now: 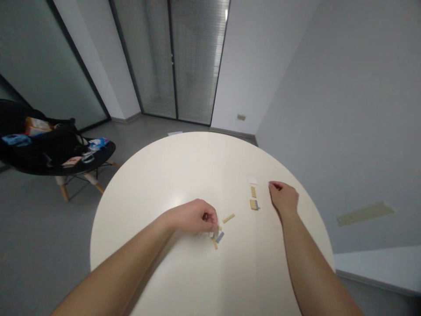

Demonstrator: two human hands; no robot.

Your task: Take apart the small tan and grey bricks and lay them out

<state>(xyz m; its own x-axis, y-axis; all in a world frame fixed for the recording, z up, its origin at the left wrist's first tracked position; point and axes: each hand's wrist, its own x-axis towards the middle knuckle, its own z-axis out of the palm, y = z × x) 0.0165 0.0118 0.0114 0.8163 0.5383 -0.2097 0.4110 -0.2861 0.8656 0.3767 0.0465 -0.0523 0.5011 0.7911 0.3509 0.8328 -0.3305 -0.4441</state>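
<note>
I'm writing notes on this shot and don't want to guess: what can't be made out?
All in the head view:
- Whether the left hand grips a piece: its fingers hide this.
- How many pieces lie beside the grey piece: partly covered by that hand.
- What the right hand pinches: too small, mostly behind its fingers.
- The table's near edge: cut off by the bottom edge.
- What is inside the black bag: dark and blurred.

Dim, soft indoor light; faint glare on the tabletop (pixel 184 175); slight blur.
</note>
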